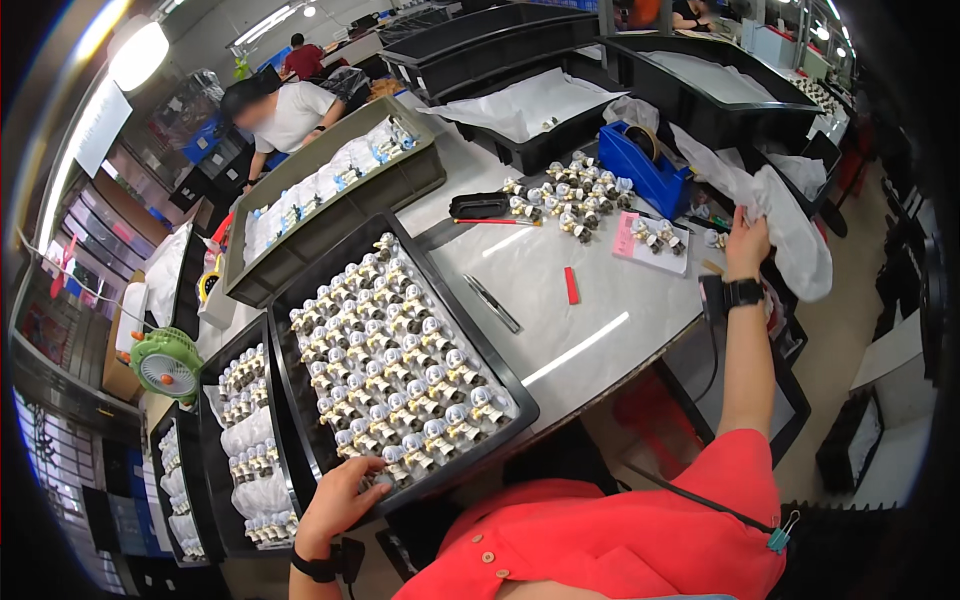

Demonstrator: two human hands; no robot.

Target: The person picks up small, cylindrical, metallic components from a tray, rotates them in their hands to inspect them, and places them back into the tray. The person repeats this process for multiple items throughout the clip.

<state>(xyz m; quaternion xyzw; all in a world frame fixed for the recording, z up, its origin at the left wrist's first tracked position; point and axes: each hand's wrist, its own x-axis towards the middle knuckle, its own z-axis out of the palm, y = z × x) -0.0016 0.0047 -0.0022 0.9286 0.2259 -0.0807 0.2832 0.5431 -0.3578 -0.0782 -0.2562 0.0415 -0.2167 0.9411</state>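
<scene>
Rows of small white, grey and gold figurines (390,365) stand in a black tray (520,400) in front of me. At the tray's near left corner lies my left hand (340,497), open, its thumb and forefinger apart over the rim beside the nearest figurines; its other fingers are partly hidden. My right arm reaches out to the right edge of the table. There my right hand (747,245) is closed on a thin white sheet (800,240), which hangs crumpled past the table edge. Beside that hand, a few figurines lie on a pink and white pad (640,255).
Loose figurines (570,195) cluster mid-table near a blue tape dispenser (645,165). Tweezers (492,303) and a red strip (571,285) lie closer. An olive crate (330,200), more black trays (250,450) and a green fan (165,362) stand left. Black bins (530,140) line the back; a person (290,115) works beyond.
</scene>
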